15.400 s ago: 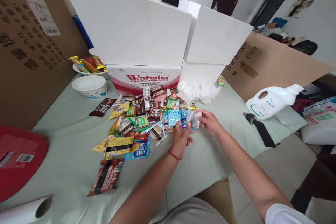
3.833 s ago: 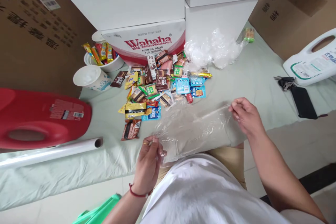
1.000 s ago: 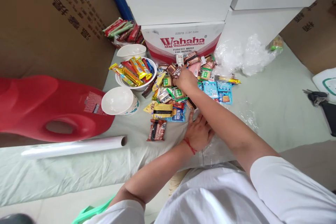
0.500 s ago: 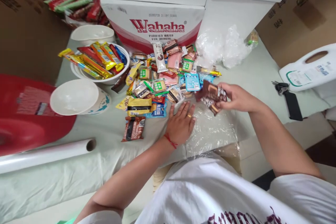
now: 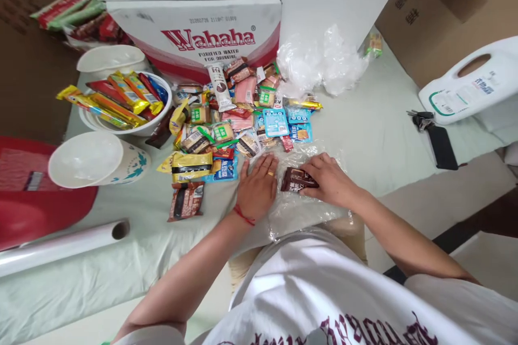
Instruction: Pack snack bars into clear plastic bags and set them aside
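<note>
Head view: right hand [image 5: 331, 181] closed around a brown packet [image 5: 294, 179] on clear plastic [image 5: 293, 215].
The clear plastic is spread on the table [image 5: 396, 145], the packet atop it between thumb and fingers. The left hand [image 5: 256, 187] lies flat at the plastic's left edge, fingers extended, grasping nothing. Wrapped snacks [image 5: 243, 121] lie heaped beyond, before the Wahaha box [image 5: 214, 38].

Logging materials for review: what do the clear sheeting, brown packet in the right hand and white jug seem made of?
Clear sheeting: thin glossy plastic film, see-through with glinting creases.
Brown packet: probably plastic film, thin, printed, slightly shiny.
White jug: likely rigid plastic, satin, opaque and smoothly rounded.
</note>
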Motion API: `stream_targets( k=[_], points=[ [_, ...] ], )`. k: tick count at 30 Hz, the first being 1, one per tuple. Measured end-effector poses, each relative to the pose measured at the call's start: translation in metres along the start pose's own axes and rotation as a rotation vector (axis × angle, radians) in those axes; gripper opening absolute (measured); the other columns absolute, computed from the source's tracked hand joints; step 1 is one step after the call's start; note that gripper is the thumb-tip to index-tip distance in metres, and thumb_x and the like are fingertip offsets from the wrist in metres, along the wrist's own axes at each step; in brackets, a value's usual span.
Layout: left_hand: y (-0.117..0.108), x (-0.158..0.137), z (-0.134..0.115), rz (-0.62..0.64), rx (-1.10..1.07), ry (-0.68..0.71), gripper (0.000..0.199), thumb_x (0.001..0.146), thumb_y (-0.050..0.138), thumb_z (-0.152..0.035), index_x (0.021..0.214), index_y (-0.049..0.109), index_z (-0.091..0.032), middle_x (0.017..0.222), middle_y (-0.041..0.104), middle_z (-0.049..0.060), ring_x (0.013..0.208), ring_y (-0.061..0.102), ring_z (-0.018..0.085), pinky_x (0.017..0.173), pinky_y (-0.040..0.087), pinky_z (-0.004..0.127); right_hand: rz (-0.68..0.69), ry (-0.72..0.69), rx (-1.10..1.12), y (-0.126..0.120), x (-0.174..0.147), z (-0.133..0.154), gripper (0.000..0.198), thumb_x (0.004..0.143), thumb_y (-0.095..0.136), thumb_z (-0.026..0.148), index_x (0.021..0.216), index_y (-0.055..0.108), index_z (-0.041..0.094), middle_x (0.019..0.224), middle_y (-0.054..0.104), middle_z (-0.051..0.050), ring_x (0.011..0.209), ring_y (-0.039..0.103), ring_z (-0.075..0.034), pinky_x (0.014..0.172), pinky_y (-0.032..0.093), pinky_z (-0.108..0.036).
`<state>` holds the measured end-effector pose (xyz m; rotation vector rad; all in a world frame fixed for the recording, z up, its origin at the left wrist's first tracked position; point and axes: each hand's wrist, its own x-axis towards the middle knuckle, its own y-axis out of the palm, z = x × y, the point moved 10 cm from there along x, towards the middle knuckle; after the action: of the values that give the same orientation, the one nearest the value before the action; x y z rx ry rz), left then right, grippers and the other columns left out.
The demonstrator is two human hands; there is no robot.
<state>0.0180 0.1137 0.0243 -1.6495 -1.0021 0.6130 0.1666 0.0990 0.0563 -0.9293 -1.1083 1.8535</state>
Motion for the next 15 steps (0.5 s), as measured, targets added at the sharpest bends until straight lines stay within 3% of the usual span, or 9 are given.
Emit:
stream_targets(
  k=[6,10,15],
  points=[
    [-0.002,0.000,0.000,-0.010,0.008,0.001,0.052,0.106,0.032,-0.028,0.155,0.048,-0.016,0.164,0.045,0.009,0.153,0.040,0.026,0.129,0.016,0.056,-0.009,0.098,0.073,0.009,-0.007,0.000,0.066,0.086,0.077,0.057,0.137,0.062,0.019,0.127,0.061,-0.015,0.115,0.047,-0.035,0.098,0.041,-0.047],
    [-0.004,0.000,-0.002,-0.001,0.002,-0.009,0.053,0.108,0.032,-0.033,0.156,0.047,-0.017,0.164,0.044,0.010,0.154,0.039,0.025,0.130,0.015,0.056,-0.051,0.155,0.038,0.013,-0.007,0.014,0.055,0.090,0.074,0.040,0.139,0.059,0.018,0.131,0.063,-0.015,0.118,0.047,-0.035,0.096,0.040,-0.047],
    [-0.003,-0.001,-0.002,0.019,0.006,-0.032,0.056,0.108,0.031,-0.037,0.160,0.041,-0.019,0.166,0.040,0.011,0.155,0.036,0.027,0.129,0.010,0.061,-0.029,0.107,-0.008,0.014,-0.008,0.024,0.048,0.091,0.068,0.029,0.137,0.059,0.018,0.130,0.064,-0.017,0.118,0.048,-0.036,0.095,0.039,-0.049]
  ],
)
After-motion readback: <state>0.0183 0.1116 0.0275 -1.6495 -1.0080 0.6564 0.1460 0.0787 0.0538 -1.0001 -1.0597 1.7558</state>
